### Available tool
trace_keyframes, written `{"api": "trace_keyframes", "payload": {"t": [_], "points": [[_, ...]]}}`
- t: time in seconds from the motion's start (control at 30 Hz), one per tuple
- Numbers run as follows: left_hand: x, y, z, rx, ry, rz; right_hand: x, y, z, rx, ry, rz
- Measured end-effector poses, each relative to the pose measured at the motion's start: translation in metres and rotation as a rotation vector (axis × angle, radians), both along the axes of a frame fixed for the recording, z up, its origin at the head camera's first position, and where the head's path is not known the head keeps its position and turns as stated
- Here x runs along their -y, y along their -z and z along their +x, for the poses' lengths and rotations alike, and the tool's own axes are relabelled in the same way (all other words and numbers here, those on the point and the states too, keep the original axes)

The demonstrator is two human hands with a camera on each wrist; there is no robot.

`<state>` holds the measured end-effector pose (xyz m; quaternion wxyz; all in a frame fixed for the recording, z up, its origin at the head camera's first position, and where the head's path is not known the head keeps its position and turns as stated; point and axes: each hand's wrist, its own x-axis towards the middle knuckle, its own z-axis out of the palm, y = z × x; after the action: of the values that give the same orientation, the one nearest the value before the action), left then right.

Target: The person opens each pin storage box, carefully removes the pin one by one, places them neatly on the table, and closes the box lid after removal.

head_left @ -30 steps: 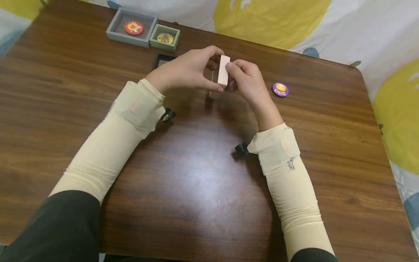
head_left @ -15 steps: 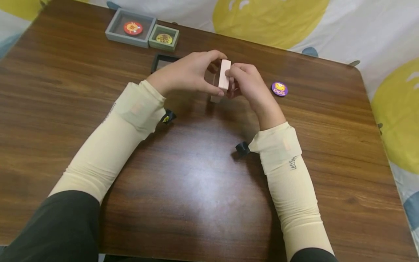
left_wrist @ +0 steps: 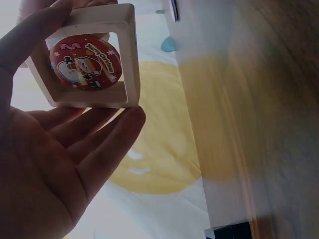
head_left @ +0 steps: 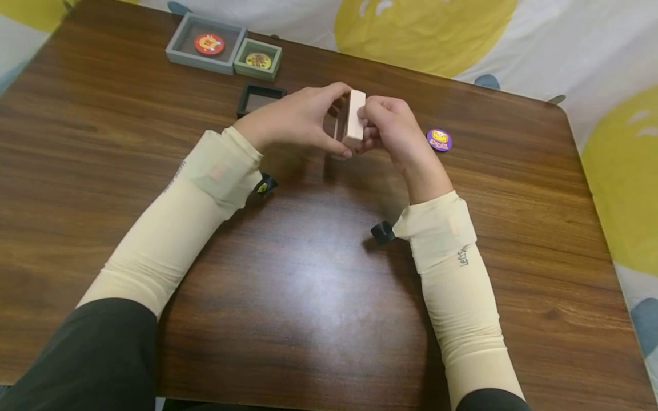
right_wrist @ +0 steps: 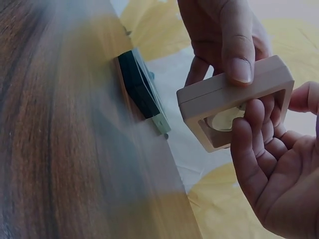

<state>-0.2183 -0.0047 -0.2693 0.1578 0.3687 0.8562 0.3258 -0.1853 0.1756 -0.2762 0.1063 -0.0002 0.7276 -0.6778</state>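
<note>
In the head view, both hands hold up a pale pink square display frame [head_left: 354, 121], edge-on, above the far middle of the table. My left hand [head_left: 300, 118] grips it between thumb and fingers at its near and far sides. My right hand [head_left: 398, 127] pinches its right side. A round red badge [left_wrist: 84, 64] with a Merry Christmas print shows inside the frame's opening in the left wrist view. Seen from the right wrist, the right fingers [right_wrist: 254, 122] lie at the opening, and the left thumb [right_wrist: 240, 68] presses on the outer wall.
A grey frame [head_left: 199, 63] with a red badge and a green frame [head_left: 254, 72] with a yellow badge stand at the back left. Nearer is a black frame [head_left: 241, 101], partly behind the left hand. A purple badge [head_left: 439, 140] lies right of the right hand.
The pink frame has shifted slightly right and towards me and has turned a little, showing more of its edge. Both hands have moved with it, and more of the black frame is visible.
</note>
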Motion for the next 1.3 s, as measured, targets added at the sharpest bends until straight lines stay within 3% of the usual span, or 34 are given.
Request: {"api": "trace_keyframes", "payload": {"t": [0.33,0.7,1.0,1.3], "points": [[-0.0016,-0.0006,-0.0011,-0.026,0.017,-0.018,-0.0008,-0.0005,-0.0006,0.030,0.021,-0.022],[-0.0034,-0.0018,0.0015,0.001,0.030,-0.041,0.0002,0.0028,-0.0013,0.076,0.019,-0.036],[-0.0080,-0.0011,0.0025,0.006,0.026,-0.083,0.0015,-0.0002,0.0000,0.186,0.074,-0.050],[-0.0059,-0.0014,0.0059,-0.018,-0.017,-0.043,0.0060,-0.0001,0.0003,0.142,0.106,-0.139]]}}
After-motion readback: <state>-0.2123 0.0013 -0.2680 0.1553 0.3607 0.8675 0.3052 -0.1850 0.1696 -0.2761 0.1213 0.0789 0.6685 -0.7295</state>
